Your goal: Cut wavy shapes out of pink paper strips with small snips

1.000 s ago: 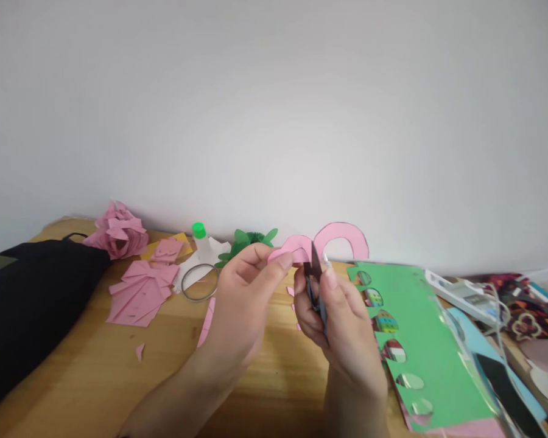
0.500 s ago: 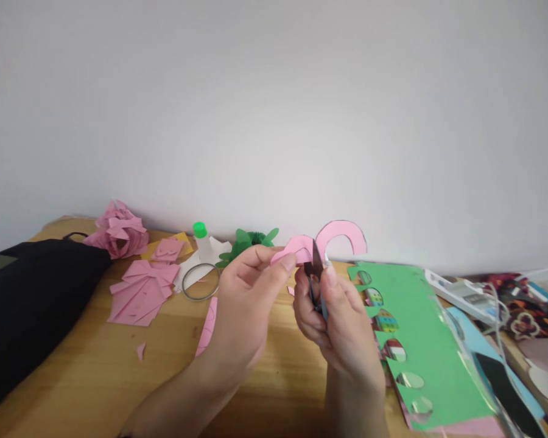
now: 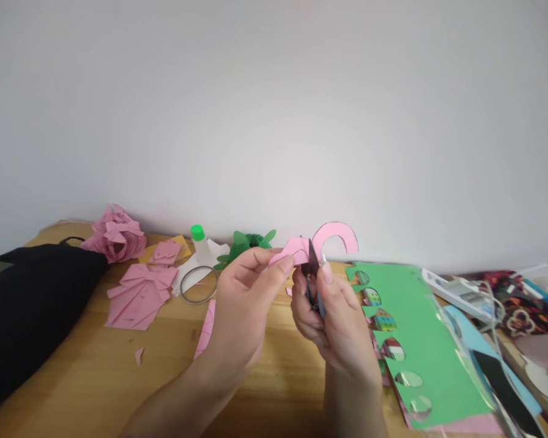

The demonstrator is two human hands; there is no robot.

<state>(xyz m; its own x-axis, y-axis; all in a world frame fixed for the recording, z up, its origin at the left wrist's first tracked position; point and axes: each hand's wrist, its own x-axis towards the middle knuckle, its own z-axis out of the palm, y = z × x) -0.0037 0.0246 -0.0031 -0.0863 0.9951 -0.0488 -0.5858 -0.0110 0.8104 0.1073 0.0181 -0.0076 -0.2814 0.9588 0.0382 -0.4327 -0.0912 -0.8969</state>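
My left hand (image 3: 249,298) pinches a piece of pink paper (image 3: 296,246) between thumb and fingers, above the table. My right hand (image 3: 335,310) is wrapped round the handles of a pair of scissors (image 3: 313,261), whose dark blades point up and lie across the paper. From the blades a curved pink strip (image 3: 334,230) arches off to the right, with a dark outline along its edge. Parts of the scissors' handles are hidden by my right fingers. Under my left wrist lies another pink paper strip (image 3: 205,331) with drawn curves.
Left of my hands are folded pink paper pieces (image 3: 141,292), a pink paper flower (image 3: 116,234), a metal ring (image 3: 198,285), a green-capped glue stick (image 3: 199,240) and a black bag (image 3: 36,298). Green paper shapes (image 3: 246,243) lie behind. A green sheet (image 3: 424,340) lies on the right.
The view has shifted slightly. The curved pink strip sits a little further left and closer to the blades, which look more closed on the paper. Both hands keep their hold.
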